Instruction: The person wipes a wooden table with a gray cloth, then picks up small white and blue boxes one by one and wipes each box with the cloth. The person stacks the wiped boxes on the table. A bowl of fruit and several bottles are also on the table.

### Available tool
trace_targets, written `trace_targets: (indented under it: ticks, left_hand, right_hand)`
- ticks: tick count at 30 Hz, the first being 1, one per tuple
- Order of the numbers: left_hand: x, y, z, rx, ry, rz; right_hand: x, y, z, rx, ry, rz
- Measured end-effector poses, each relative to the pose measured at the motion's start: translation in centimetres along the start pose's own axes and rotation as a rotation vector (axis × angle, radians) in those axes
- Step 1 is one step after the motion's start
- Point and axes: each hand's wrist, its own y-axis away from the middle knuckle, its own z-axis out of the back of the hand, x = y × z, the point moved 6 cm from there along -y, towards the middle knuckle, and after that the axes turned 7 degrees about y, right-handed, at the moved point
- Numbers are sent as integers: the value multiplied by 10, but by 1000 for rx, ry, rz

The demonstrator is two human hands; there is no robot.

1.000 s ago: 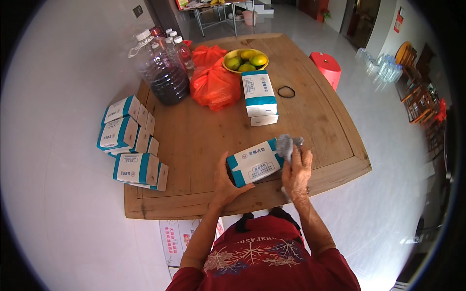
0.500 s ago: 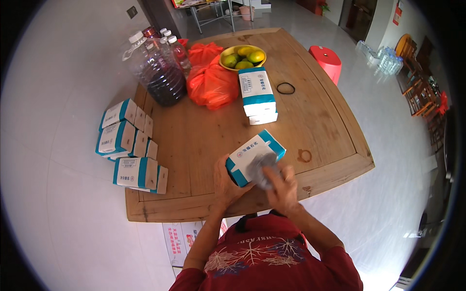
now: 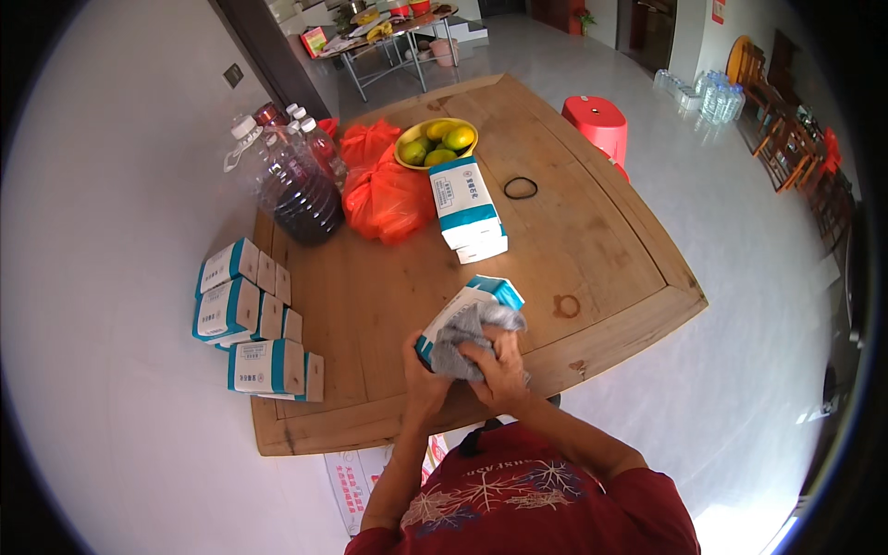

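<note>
We've got our left hand (image 3: 427, 383) gripping the box (image 3: 460, 308) near the front edge of the table (image 3: 370, 305), right hand (image 3: 502, 372) pressing a gray cloth (image 3: 455, 350) onto it. Light, flat strokes are probably our best bet so it doesn't skid or dent.

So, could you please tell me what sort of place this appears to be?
It looks like a room in a home, perhaps a dining or living area: there is a fruit bowl on a wooden table, a red stool beside it, and wooden chairs further off.
</note>
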Motion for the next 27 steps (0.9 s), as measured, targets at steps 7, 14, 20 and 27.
trace_targets:
  ticks: [7,14,20,27]
  left_hand:
    - [-6,11,0,-139,22,267]
    - [1,3,-5,45,541,177]
    - [9,8,15,32,269,271]
    - [7,8,7,23,511,296]
  right_hand:
    - [-35,-41,6,-157,113,-235]
    - [16,4,-28,-34,-203,-69]
    - [-37,-13,-19,-254,-253,-390]
    - [-36,-31,-41,-330,-1142,-760]
